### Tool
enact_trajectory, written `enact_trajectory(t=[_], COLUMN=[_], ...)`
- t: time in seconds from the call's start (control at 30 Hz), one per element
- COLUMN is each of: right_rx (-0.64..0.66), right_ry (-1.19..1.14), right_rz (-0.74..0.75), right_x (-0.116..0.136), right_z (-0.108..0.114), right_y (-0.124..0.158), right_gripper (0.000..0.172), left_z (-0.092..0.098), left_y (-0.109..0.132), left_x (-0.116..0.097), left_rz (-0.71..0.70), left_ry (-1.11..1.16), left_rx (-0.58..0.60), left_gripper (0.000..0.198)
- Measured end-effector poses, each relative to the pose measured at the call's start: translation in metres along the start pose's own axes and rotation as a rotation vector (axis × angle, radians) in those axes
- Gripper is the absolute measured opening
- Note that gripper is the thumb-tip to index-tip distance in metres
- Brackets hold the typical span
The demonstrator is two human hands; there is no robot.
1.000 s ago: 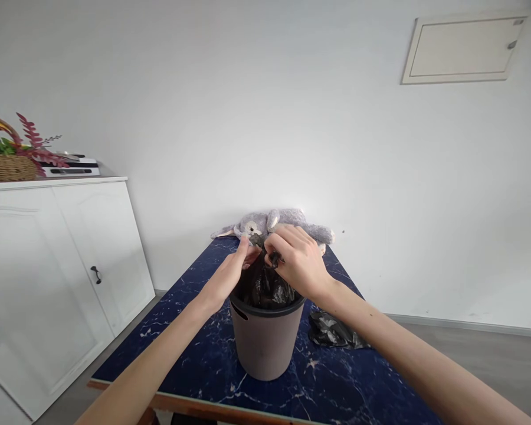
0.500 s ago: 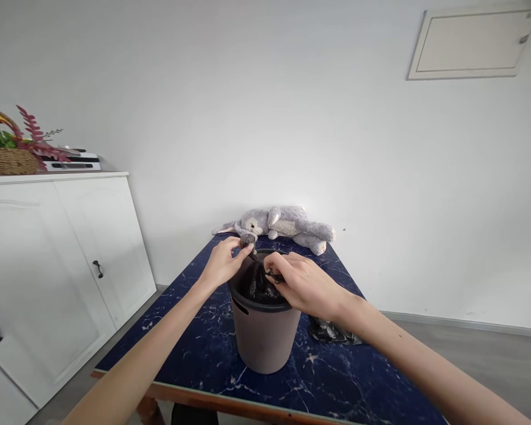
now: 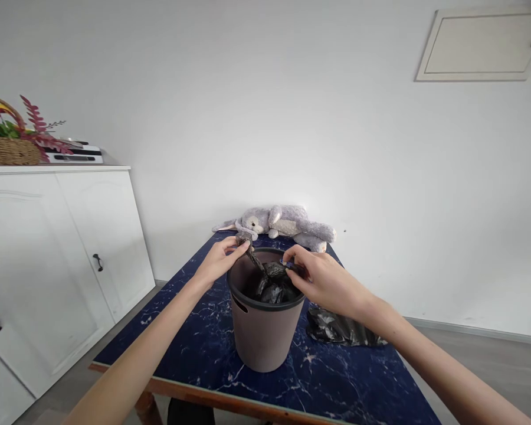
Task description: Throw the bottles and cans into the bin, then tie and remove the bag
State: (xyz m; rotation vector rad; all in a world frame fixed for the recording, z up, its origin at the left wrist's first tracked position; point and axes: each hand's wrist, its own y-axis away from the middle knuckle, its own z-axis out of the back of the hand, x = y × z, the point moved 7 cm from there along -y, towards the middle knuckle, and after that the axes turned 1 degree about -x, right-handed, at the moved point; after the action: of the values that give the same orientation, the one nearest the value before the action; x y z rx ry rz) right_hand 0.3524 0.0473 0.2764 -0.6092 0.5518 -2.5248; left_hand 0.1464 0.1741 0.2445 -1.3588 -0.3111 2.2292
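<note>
A taupe waste bin (image 3: pixel 261 336) with a black rim stands on the dark blue marbled table (image 3: pixel 194 348). A black plastic bag (image 3: pixel 272 286) lies crumpled inside it. My left hand (image 3: pixel 219 262) pinches one end of the bag at the bin's far left rim. My right hand (image 3: pixel 323 282) is closed on another end of the bag over the right rim. Both hands pull the ends apart across the bin's mouth.
A second crumpled black bag (image 3: pixel 338 329) lies on the table right of the bin. A grey plush toy (image 3: pixel 283 223) lies at the table's far end by the wall. A white cabinet (image 3: pixel 48 260) with a flower basket (image 3: pixel 9 141) stands to the left.
My hands have moved from close together above the bin to apart, left to the far left rim and right to the right rim. The bag has sunk down into the bin.
</note>
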Motion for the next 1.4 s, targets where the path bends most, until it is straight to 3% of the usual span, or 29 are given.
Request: enact_trajectory(t=[0.17, 0.27, 0.3, 0.37, 0.43, 0.5, 0.6, 0.73, 0.9, 1.07, 1.23, 1.4], right_rx=[0.114, 0.282, 0.319, 0.366, 0.388, 0.401, 0.370, 0.287, 0.127, -0.181, -0.628, -0.826], right_ry=[0.078, 0.107, 0.132, 0.211, 0.291, 0.337, 0.373, 0.442, 0.585, 0.445, 0.292, 0.157], right_rz=[0.107, 0.182, 0.212, 0.265, 0.293, 0.299, 0.311, 0.334, 0.417, 0.281, 0.132, -0.099], right_x=[0.001, 0.004, 0.004, 0.004, 0.001, -0.001, 0.000, 0.010, 0.023, 0.011, -0.032, -0.096], right_z=[-0.019, -0.039, -0.044, -0.053, -0.060, -0.066, -0.068, -0.057, -0.027, 0.033, 0.124, 0.189], right_y=[-0.026, -0.036, -0.038, -0.041, -0.042, -0.044, -0.048, -0.056, -0.063, -0.079, -0.087, -0.062], right_gripper=[0.036, 0.036, 0.036, 0.038, 0.036, 0.027, 0.021, 0.029, 0.033, 0.022, 0.020, 0.020], left_z=[0.014, 0.014, 0.010, -0.004, -0.010, -0.008, -0.004, -0.002, -0.004, -0.005, -0.006, -0.006], left_y=[0.025, 0.059, 0.073, 0.105, 0.134, 0.157, 0.178, 0.188, 0.188, 0.190, 0.191, 0.190], left_x=[0.020, 0.059, 0.077, 0.112, 0.140, 0.159, 0.169, 0.168, 0.162, 0.166, 0.169, 0.170], left_rz=[0.085, 0.198, 0.267, 0.385, 0.387, 0.352, 0.253, 0.233, 0.191, 0.184, 0.186, 0.192], left_ry=[0.270, 0.283, 0.233, 0.079, -0.061, -0.117, -0.177, -0.225, -0.231, -0.227, -0.225, -0.225], left_rx=[-0.154, -0.245, -0.222, -0.052, 0.035, 0.038, 0.020, 0.011, -0.003, -0.007, 0.002, 0.000], left_gripper=[0.055, 0.055, 0.053, 0.052, 0.051, 0.049, 0.044, 0.041, 0.039, 0.039, 0.040, 0.041])
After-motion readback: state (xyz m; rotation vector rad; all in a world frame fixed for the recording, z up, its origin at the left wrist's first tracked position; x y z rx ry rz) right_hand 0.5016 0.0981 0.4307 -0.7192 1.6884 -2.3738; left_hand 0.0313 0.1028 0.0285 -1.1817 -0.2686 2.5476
